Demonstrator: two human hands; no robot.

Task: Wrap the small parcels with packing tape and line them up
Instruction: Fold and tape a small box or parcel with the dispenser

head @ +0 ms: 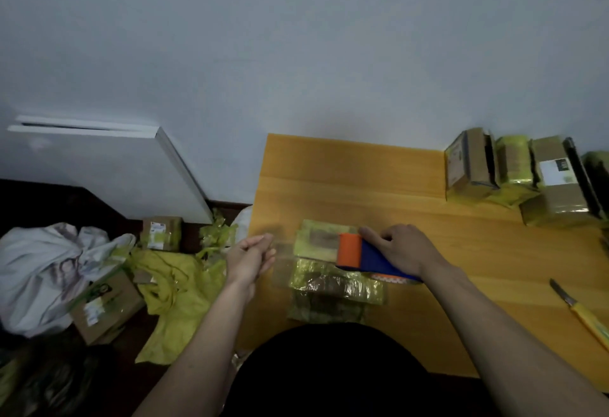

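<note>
Two hands work over a parcel (321,243) on the table (461,251): right hand (400,250) grips the tape dispenser (365,256) against it, left hand (252,256) pinches the tape end (283,253) beside it.

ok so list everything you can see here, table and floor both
table: one, orange wood, against the wall
parcels: a few, yellow-green wrap, front centre of table
tape dispenser: one, orange and blue, on those parcels
boxes: several, brown and yellow-green, lined up at far right of table
knife: one, yellow handle, right table edge
floor boxes: two, brown, left on floor
yellow wrapping: a heap, floor left
white bag: one, far left
left hand: pulling clear tape
right hand: grips dispenser
</note>
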